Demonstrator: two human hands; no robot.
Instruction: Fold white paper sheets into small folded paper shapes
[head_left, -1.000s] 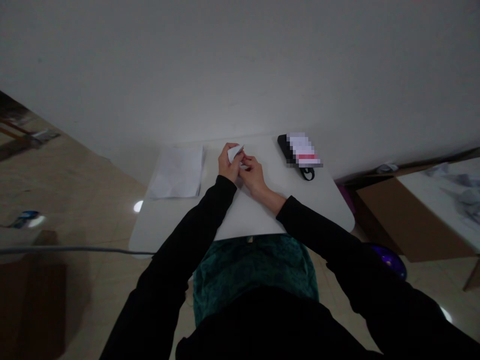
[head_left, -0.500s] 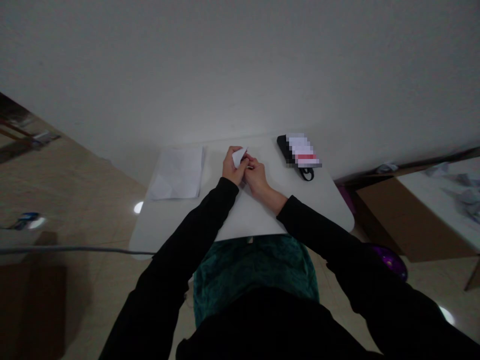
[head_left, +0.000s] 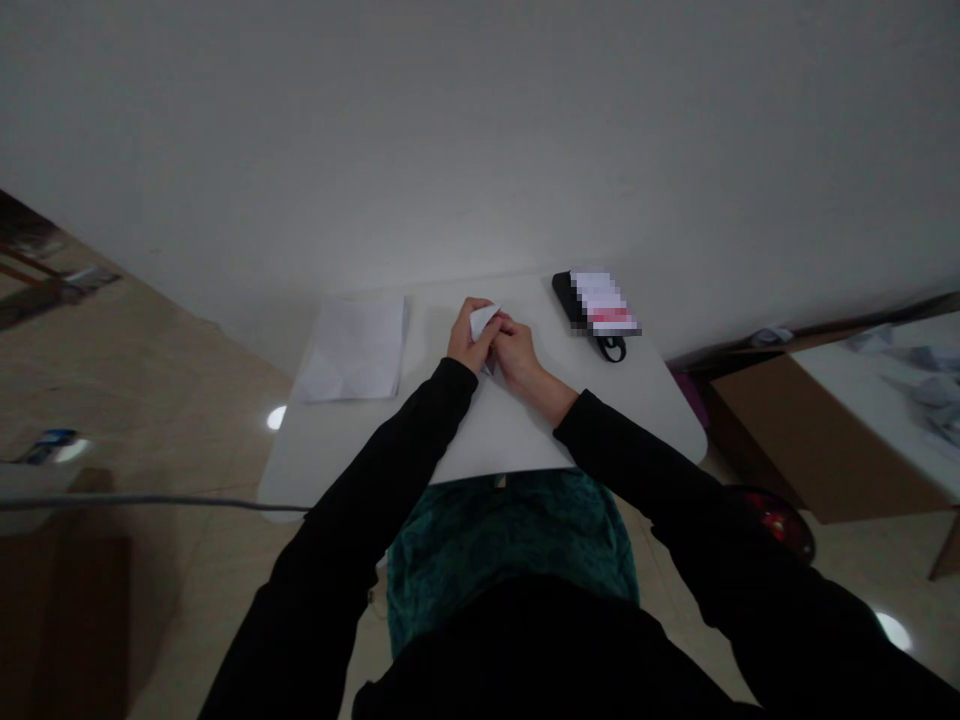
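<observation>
A small piece of folded white paper sits between my two hands over the middle of the white table. My left hand is closed around its left side, with the thumb across the front. Against its right side, my right hand grips with bent fingers, touching the left thumb. A pale corner of the paper pokes out below the fingers. The lower part of the paper and some fingertips are hidden.
A stack of white paper sheets lies on the table's left. At the back right is a black case with a strap and a blurred-out top. A wall rises behind. Farther right, another table bears several folded papers.
The folded paper has turned a little in my hands, and its visible face looks different. My right fingers have closed in toward the left thumb.
</observation>
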